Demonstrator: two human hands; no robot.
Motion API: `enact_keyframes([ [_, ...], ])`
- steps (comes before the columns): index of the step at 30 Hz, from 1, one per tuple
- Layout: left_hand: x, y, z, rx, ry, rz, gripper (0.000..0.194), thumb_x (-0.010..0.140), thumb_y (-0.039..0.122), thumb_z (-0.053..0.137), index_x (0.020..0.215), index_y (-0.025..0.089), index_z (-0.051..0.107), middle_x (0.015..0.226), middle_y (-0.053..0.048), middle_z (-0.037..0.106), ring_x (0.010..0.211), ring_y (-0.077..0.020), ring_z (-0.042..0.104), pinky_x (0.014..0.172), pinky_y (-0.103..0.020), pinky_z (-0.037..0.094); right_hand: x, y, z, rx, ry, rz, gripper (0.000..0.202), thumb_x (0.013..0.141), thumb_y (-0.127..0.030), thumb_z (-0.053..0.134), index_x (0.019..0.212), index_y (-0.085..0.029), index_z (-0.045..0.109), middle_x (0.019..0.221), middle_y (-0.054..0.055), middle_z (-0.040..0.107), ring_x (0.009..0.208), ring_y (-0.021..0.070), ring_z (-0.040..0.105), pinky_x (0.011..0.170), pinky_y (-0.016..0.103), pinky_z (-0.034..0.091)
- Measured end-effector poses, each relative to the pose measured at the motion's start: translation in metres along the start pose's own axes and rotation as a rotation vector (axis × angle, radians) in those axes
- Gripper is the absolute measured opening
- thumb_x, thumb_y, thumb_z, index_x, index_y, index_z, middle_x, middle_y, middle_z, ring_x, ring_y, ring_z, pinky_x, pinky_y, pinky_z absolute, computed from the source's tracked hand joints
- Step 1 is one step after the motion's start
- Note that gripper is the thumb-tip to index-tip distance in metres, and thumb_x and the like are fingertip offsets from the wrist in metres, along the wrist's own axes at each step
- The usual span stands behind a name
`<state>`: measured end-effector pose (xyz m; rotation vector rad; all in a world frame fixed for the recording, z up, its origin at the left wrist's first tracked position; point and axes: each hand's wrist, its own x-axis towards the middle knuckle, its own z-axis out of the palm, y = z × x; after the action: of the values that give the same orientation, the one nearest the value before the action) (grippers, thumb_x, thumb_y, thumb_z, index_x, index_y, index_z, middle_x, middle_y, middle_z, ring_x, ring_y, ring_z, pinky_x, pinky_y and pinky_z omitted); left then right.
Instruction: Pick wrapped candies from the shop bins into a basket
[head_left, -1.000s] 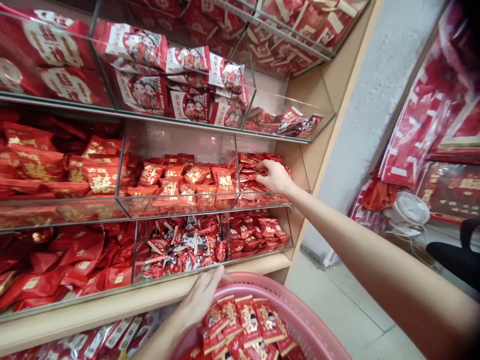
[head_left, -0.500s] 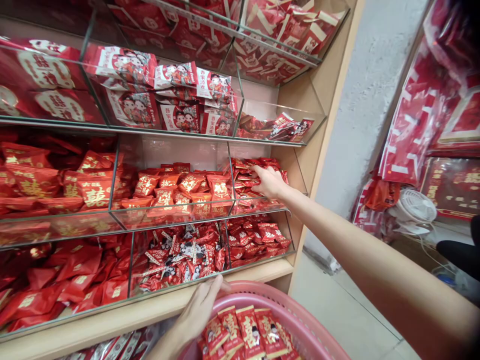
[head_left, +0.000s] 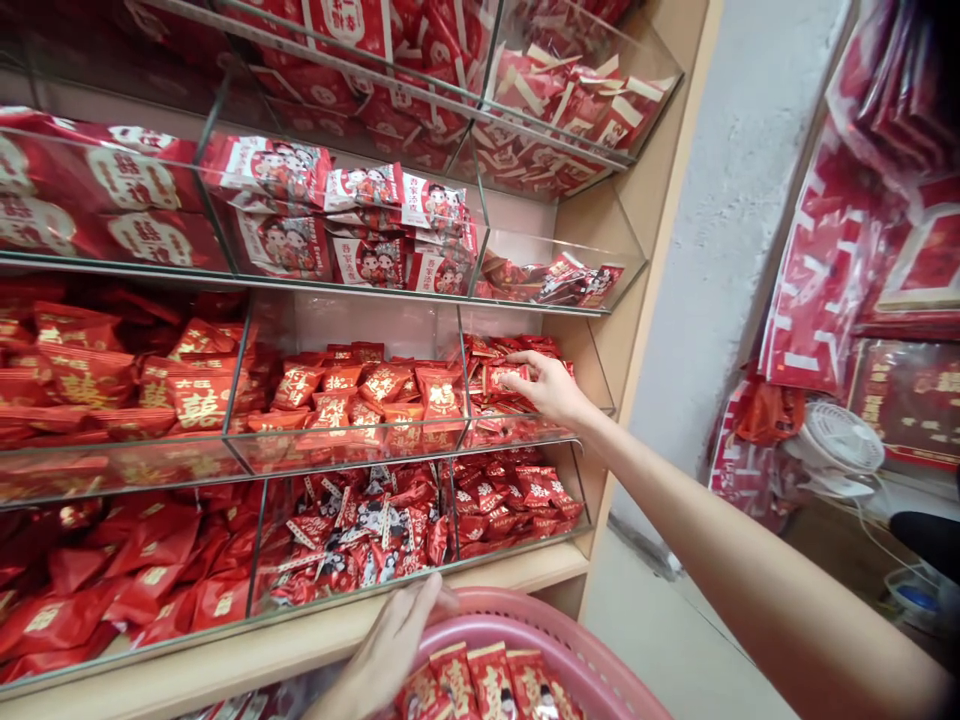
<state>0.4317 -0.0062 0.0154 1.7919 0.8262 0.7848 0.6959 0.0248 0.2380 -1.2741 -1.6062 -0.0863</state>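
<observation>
Soft, pale light spread over the wall (head_left: 727, 210); the glass front (head_left: 127, 470) showed reflections, the upper left looked dim, and the right forearm (head_left: 750, 545) blurred toward a dark, stretched edge.

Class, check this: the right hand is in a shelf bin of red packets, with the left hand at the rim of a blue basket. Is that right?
Wrong colour: the head view shows a pink basket, not blue. The right hand is in a shelf bin of red packets, with the left hand at the basket's rim.
</observation>
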Motion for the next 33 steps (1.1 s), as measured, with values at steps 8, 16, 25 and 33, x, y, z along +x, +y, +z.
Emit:
enact_keyframes([
  [8,-0.001,0.004,0.000,0.016,-0.005,-0.003,0.056,0.088,0.058,0.031,0.093,0.017,0.070,0.105,-0.007,0.067,0.105,-0.0235,0.057,0.102,-0.037,0.038,-0.001,-0.001,-0.008,0.355,0.053,0.102,0.037,0.067,-0.046,0.068,0.087,-0.015,0.063,0.079,0.002,0.066,0.072,0.0155,0.060,0.070,0.030,0.048],
  [16,-0.001,0.012,-0.002,0.058,-0.023,0.032,0.054,0.090,0.054,0.030,0.092,0.018,0.070,0.104,-0.005,0.068,0.103,-0.0216,0.057,0.101,-0.035,0.038,0.002,0.006,-0.015,0.546,0.192,0.229,0.046,0.062,-0.038,0.073,0.101,-0.018,0.058,0.067,-0.004,0.063,0.049,0.0092,0.055,0.043,0.020,0.040],
  [25,-0.001,0.016,0.002,0.094,-0.053,0.081,0.057,0.092,0.053,0.027,0.095,0.016,0.071,0.097,-0.005,0.070,0.096,-0.0193,0.061,0.097,-0.033,0.041,-0.074,-0.041,-0.027,0.863,0.267,0.407,0.019,0.066,-0.020,0.074,0.075,-0.019,0.057,0.070,-0.006,0.061,0.059,0.0065,0.060,0.055,0.016,0.049],
  [33,0.000,0.013,0.002,0.097,-0.080,0.077,0.060,0.092,0.053,0.025,0.096,0.015,0.071,0.098,-0.006,0.071,0.098,-0.0190,0.062,0.095,-0.031,0.041,-0.232,-0.058,0.003,0.976,-0.222,1.010,0.033,0.076,-0.030,0.072,0.107,-0.024,0.064,0.091,0.002,0.070,0.079,0.0101,0.065,0.077,0.020,0.053],
])
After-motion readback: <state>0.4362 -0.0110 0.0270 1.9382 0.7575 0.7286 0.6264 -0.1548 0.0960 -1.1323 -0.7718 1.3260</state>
